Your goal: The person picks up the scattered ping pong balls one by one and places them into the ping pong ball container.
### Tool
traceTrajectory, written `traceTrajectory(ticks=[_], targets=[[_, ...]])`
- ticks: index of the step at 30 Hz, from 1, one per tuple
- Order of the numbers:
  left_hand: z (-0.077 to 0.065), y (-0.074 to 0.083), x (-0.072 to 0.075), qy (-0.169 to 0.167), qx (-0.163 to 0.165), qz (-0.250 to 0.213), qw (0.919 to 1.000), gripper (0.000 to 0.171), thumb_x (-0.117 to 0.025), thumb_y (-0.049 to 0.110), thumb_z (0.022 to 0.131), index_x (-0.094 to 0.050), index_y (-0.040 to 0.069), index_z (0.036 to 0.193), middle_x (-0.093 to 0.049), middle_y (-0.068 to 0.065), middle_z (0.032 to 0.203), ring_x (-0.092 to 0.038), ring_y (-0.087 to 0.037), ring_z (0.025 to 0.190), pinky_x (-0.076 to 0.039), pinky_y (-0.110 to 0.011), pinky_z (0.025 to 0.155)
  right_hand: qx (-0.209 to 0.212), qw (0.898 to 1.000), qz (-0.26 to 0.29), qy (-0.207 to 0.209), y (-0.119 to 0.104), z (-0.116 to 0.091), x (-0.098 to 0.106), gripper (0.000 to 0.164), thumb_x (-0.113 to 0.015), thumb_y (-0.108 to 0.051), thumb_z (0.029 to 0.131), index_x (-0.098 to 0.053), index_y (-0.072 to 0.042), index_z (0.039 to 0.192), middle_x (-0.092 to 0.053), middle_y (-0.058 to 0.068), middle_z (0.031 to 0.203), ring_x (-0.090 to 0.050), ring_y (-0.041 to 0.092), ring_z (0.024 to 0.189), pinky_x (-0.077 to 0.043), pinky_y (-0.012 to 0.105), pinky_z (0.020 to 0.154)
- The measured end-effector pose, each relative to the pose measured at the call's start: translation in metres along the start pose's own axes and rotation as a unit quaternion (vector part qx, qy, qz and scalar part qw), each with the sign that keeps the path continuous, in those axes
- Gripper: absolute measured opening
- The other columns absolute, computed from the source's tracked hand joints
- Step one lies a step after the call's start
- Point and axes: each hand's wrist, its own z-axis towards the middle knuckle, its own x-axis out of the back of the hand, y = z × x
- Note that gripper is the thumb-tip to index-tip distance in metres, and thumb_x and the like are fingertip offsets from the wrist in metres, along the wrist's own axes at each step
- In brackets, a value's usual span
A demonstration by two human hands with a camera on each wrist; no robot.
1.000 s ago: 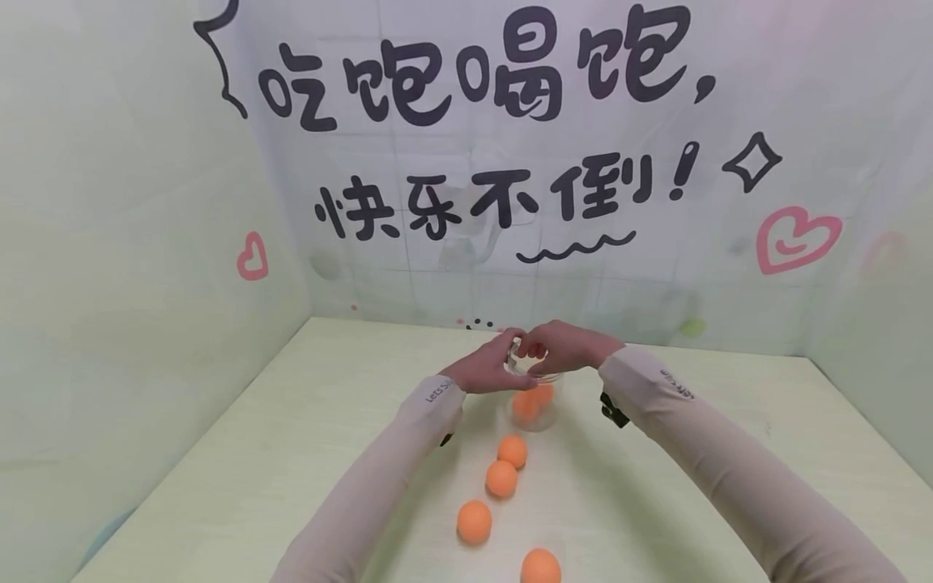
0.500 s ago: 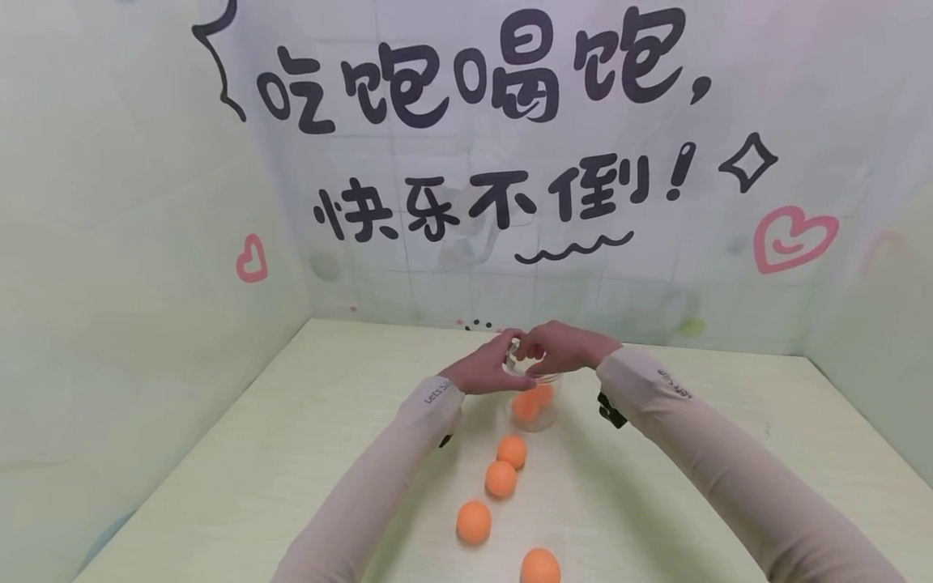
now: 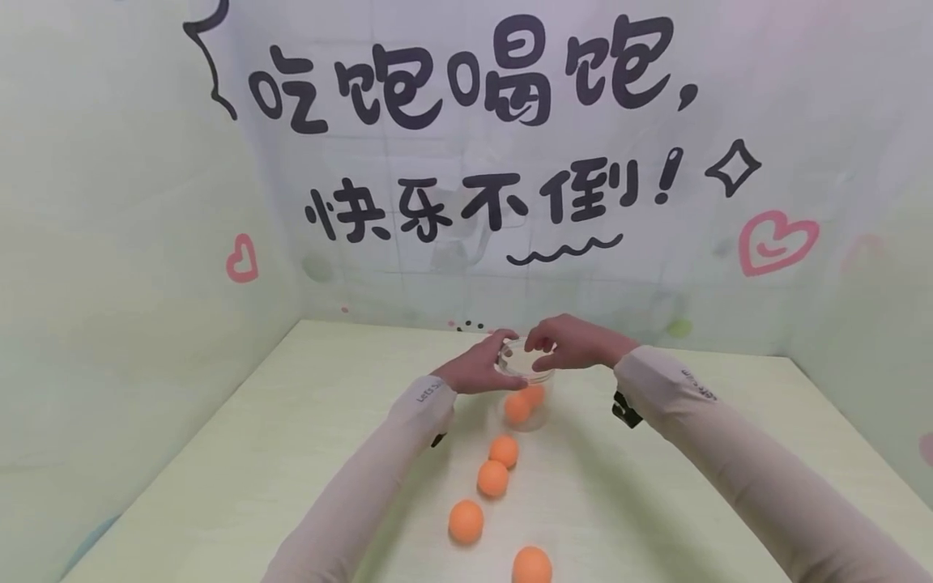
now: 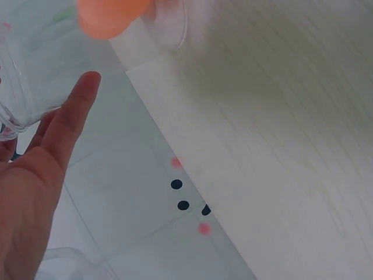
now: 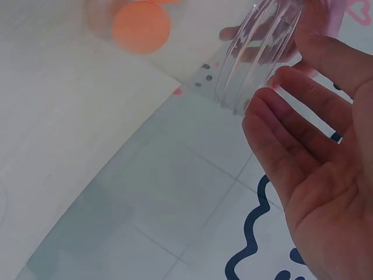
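Note:
A clear jar (image 3: 543,411) with a ridged neck stands upright on the table, its open mouth facing up. Orange ping-pong balls (image 3: 518,407) lie at its bottom, seen through the wall. My left hand (image 3: 481,366) grips the jar from the left near the rim, thumb in front and fingers behind. Just over the right side of the mouth is my right hand (image 3: 576,342), fingers loosely bent and nothing between them. The right wrist view shows its fingertips (image 5: 265,96) right at the jar's rim.
Several loose orange balls (image 3: 492,478) trail across the pale table (image 3: 306,453) from the jar toward the front. Behind the table hangs a white curtain (image 3: 408,279) with dark lettering and pink hearts. A dark device (image 3: 626,410) sits under the right cuff.
My right hand has drawn back a little to the right from the jar's mouth, and its fingers have spread. The left hand keeps its hold. The head view has shifted slightly.

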Motion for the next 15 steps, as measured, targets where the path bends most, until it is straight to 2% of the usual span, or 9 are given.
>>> traceTrajectory(ticks=[4, 9, 15], targets=[[0.001, 0.001, 0.000, 0.001, 0.007, 0.000, 1.0000, 0.081, -0.070, 0.040, 0.082, -0.026, 0.017, 0.146, -0.045, -0.014, 0.142, -0.047, -0.026, 0.127, -0.043, -0.046, 0.100, -0.005, 1.000, 0.001, 0.008, 0.002, -0.011, 0.002, 0.028, -0.069, -0.016, 0.085, -0.067, -0.005, 0.111, -0.067, 0.008, 0.108, -0.062, 0.026, 0.099, -0.051, 0.040, 0.089], [0.000, 0.001, 0.000, 0.003, 0.001, -0.004, 1.0000, 0.080, -0.071, 0.038, 0.082, -0.026, 0.015, 0.146, -0.045, -0.017, 0.141, -0.047, -0.027, 0.126, -0.042, -0.047, 0.101, 0.004, 1.000, -0.003, 0.015, 0.007, -0.023, -0.001, 0.025, -0.070, -0.015, 0.085, -0.068, -0.006, 0.108, -0.067, 0.006, 0.106, -0.063, 0.026, 0.097, -0.052, 0.034, 0.084], [0.002, 0.001, -0.001, 0.009, 0.010, 0.007, 0.9999, 0.082, -0.072, 0.040, 0.082, -0.027, 0.016, 0.146, -0.047, -0.014, 0.139, -0.048, -0.026, 0.125, -0.042, -0.047, 0.101, 0.004, 1.000, -0.001, 0.016, 0.007, -0.036, -0.003, 0.024, -0.070, -0.014, 0.084, -0.068, -0.007, 0.106, -0.066, 0.009, 0.106, -0.063, 0.027, 0.096, -0.053, 0.033, 0.080]])
